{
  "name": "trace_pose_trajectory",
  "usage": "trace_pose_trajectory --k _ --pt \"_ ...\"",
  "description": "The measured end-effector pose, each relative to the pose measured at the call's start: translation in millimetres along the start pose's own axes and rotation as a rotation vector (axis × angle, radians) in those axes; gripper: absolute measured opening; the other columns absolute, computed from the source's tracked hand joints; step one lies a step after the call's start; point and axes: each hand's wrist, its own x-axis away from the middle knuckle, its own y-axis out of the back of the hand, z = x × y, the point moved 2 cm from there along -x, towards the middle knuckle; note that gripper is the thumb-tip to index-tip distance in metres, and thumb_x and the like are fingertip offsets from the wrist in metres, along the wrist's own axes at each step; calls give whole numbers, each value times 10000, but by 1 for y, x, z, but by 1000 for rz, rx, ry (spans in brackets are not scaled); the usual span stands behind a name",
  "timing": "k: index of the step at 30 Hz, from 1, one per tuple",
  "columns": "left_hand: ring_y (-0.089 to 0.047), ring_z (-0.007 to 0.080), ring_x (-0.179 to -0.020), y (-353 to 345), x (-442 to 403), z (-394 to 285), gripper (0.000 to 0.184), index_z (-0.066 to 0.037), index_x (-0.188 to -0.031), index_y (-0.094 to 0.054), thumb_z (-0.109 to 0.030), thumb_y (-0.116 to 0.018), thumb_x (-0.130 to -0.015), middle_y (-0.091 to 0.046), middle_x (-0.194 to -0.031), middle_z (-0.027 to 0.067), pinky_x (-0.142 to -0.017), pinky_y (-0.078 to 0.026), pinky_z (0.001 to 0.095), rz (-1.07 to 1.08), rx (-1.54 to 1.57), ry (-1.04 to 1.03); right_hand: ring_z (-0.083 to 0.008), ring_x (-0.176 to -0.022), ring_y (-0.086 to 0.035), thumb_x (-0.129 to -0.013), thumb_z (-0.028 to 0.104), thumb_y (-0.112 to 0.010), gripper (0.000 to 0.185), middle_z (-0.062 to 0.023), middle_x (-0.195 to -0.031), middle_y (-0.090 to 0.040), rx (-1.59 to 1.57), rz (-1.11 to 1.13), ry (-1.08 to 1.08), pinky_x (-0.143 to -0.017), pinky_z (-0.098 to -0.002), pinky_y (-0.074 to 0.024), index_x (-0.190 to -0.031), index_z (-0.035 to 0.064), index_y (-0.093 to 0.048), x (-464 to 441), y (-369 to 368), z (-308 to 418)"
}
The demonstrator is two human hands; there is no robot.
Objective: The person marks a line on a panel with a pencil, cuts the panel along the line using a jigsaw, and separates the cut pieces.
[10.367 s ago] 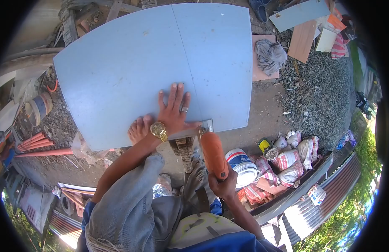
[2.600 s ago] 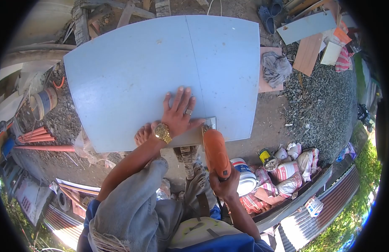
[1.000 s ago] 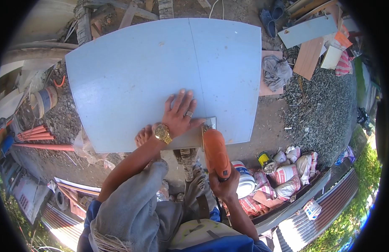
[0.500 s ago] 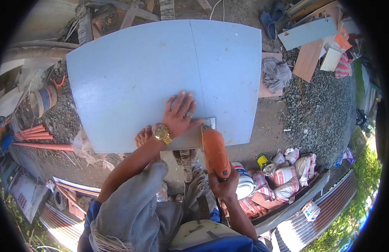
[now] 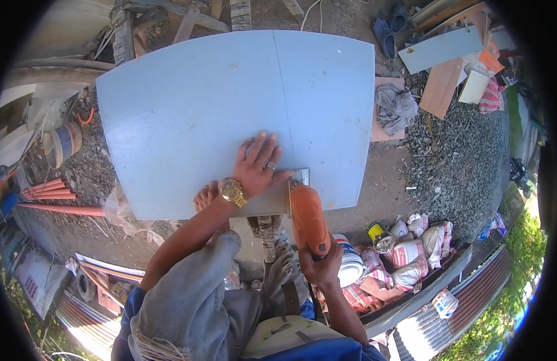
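A large pale blue board (image 5: 194, 114) lies in front of me, with a thin dark line running across it from the far edge towards the tool. My left hand (image 5: 257, 165) rests flat on the board, fingers spread, its thumb close to the tool's metal base plate. A gold watch (image 5: 233, 192) is on that wrist. My right hand (image 5: 322, 265) is wrapped around the rear of an orange jigsaw (image 5: 310, 219), whose base plate sits on the near edge of the board along the line. The blade is hidden. My bare foot (image 5: 206, 195) presses on the board's near edge, left of my hand.
A wooden support (image 5: 268, 234) stands under the board. White bucket (image 5: 349, 268) and several filled sacks (image 5: 408, 253) lie to the near right. Gravel (image 5: 459, 162), board offcuts (image 5: 442, 87) and clogs (image 5: 384, 37) are farther right. Orange pipes (image 5: 62, 209) lie at left.
Almost nothing differs. The board appears very slightly lower in view at its far edge, while both hands and the jigsaw stay in the same place.
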Motion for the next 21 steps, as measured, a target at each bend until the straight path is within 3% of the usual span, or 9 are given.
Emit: trace_pose_trajectory --k 5,17,19,21 --pt "-501 382 -1250 2 -4 0 601 -2 -1125 -617 -513 -710 -823 -560 -1325 212 -914 -452 523 -19 15 -35 -367 -602 -635 -745 144 -680 215 -172 -687 -610 -19 0 -29 -580 -395 -507 -852 -18 -590 0 0 3" --pt "-489 382 -1258 2 -4 1 595 7 -1136 -614 -490 -713 -824 -562 -1324 205 -899 -453 515 -22 27 -47 -364 -601 -635 -745 147 -680 222 -177 -686 -609 -14 -12 -18 -583 -401 -507 -853 -23 -586 -2 0 4" --pt "-478 324 -1314 1 -3 2 606 -59 -1144 -652 -543 -745 -792 -570 -1370 138 -915 -448 471 -22 5 -21 -369 -600 -631 -743 150 -679 223 -178 -686 -606 3 -13 0 -584 -405 -506 -849 -22 -585 -2 0 4" --pt "-479 323 -1314 1 -3 1 605 -59 -1143 -653 -542 -747 -791 -567 -1373 137 -912 -448 469 -22 0 -22 -376 -598 -624 -742 153 -678 223 -178 -686 -602 5 -11 -5 -586 -409 -504 -843 -22 -584 -3 -1 3"
